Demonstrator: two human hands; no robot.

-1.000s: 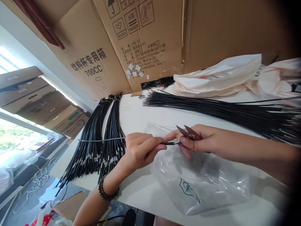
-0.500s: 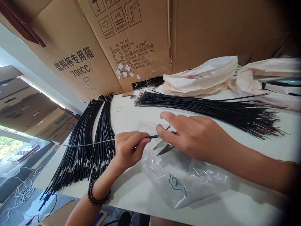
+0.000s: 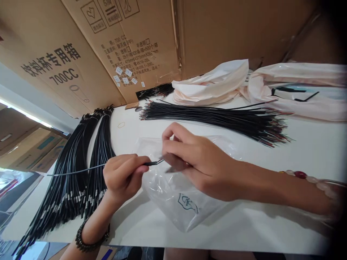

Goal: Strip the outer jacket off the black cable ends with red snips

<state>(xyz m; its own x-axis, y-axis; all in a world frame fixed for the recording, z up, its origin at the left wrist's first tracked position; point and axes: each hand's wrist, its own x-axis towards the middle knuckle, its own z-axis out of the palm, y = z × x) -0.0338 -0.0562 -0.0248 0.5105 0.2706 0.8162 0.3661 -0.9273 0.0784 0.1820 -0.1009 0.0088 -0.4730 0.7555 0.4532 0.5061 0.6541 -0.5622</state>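
My left hand (image 3: 125, 177) is closed on a thin black cable (image 3: 150, 163), pinched close to its stripped end. The cable's long tail runs left over the bundled cables. Thin wires stick out of the end toward my right hand (image 3: 202, 162), whose fingers are bent round a pair of scissors (image 3: 175, 163). The blades point left, close to the wires, and the handles are hidden in the hand. Whether the right fingertips also touch the wires, I cannot tell. Below both hands lies a clear plastic bag (image 3: 162, 195) with a green printed mark.
Two bundles of black cables (image 3: 67, 162) hang over the left part of the white table (image 3: 230, 231). Another loose bundle of cables (image 3: 211, 117) lies behind my hands. Pale plastic wrapping (image 3: 211, 86) sits at the back, before a tall cardboard box (image 3: 89, 54).
The view has shifted to the right. My right fingers have curled in near the wire end, and the scissor blades now sit mostly under them. The left hand still pinches the cable.
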